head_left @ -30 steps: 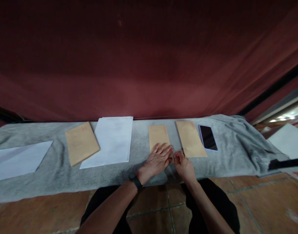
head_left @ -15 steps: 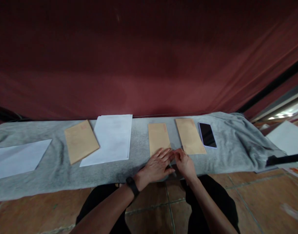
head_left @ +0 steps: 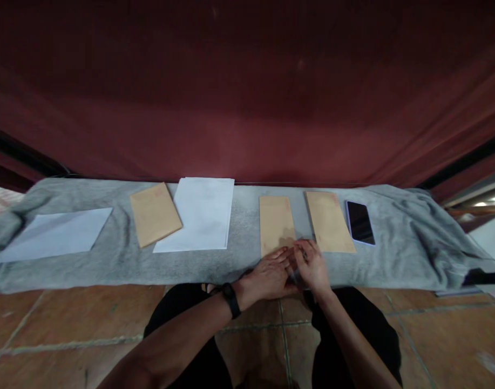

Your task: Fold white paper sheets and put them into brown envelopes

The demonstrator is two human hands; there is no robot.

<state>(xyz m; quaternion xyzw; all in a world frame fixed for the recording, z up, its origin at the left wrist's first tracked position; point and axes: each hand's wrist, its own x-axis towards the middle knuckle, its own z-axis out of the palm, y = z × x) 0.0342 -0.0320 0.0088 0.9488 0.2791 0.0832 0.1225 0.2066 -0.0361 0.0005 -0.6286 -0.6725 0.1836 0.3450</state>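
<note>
My left hand, with a dark band on the wrist, lies over the lower end of a brown envelope. Its fingers are stretched across the paper, close to my right hand. Bent fingers of my right hand are pinched together by the envelope's lower right corner. What they grip is hidden; a faint pale smear shows between the hands. Just right of them lies a stack of brown envelopes. Beyond it is a dark-screened phone in a purple case.
A grey cloth covers the narrow bench. Leftward are white paper sheets, another brown envelope stack overlapping them, and another white sheet. A dark red curtain hangs behind. Tiled floor lies below.
The view has shifted, so the bench things appear farther right. My left fingers have drawn closer together and my hands sit closer. My right hand stays pinched at the envelope's lower corner.
</note>
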